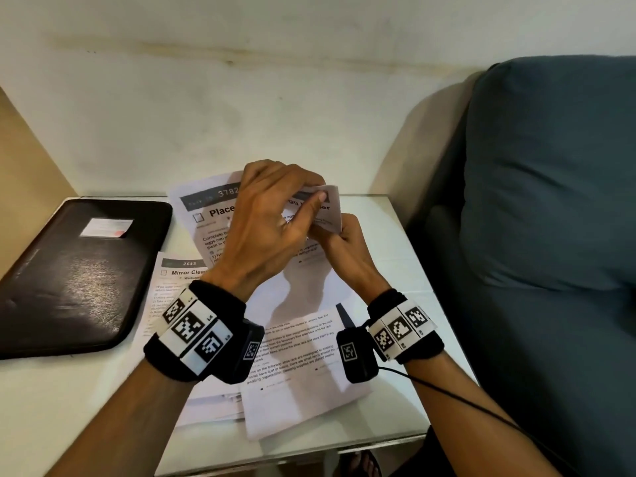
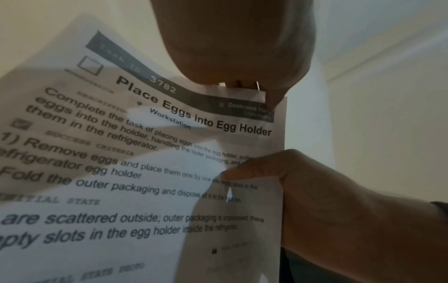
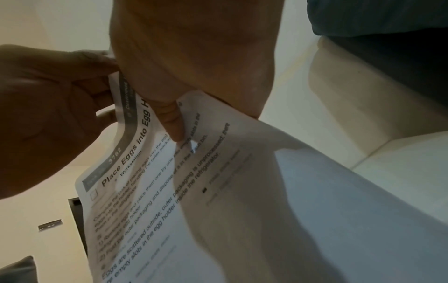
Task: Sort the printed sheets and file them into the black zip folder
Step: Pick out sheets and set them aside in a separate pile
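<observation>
Soft even light in head view, glare on black zip folder [image 1: 82, 270] at 9 o'clock, wide-angle bending at edges, dim backlit wrist views, blurred print [image 2: 101, 224] at 7 o'clock

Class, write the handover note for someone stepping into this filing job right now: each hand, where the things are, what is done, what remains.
Left hand: pinches the top right corner of the egg sheet.
Right hand: pinches the same sheet's right edge, lower down; the sheet is lifted off the table.
Other sheets, one headed Mirror Clean, lie loose on the table.
Folder: closed, flat at the left, apart from the sheets.
Done: nothing filed that shows.
Left: sort the sheets, open the folder, file them.
</observation>
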